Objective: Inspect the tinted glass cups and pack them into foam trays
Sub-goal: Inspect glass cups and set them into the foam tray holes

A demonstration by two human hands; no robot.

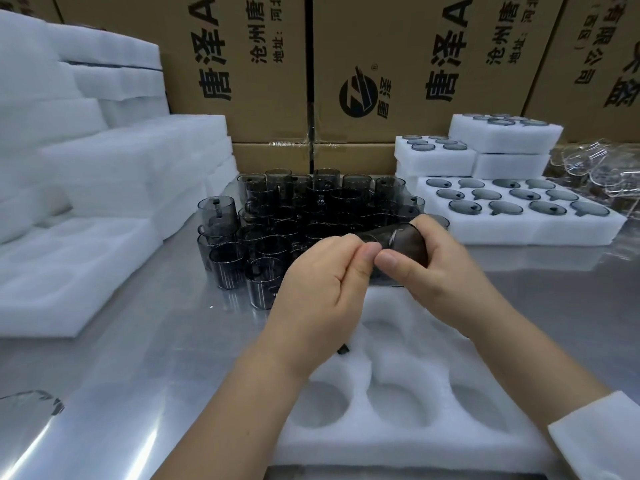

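Held cup: one smoke-tinted glass cup [403, 245] lies on its side in the air above the far edge of the near foam tray [398, 427], its base turned toward the camera.
Right hand [440, 268]: wrapped around the cup's right side, thumb pressed on the near wall; it grips the cup.
Left hand [322, 282]: fingers curled, thumb and fingertips pinching the cup's left end; closed on the cup.
Near foam tray: white, round pockets in view all vacant; a small dark object shows at its left edge by the left wrist, too hidden to name.
Loose cups [311, 216]: a dense cluster of tinted cups stands upright on the steel table [145, 358], just beyond the hands.
Filled trays [519, 206]: far right, stacked, with cups seated in the pockets.
Blank foam [86, 168]: piled on the left.
Cartons [381, 64]: printed brown boxes along the far side.
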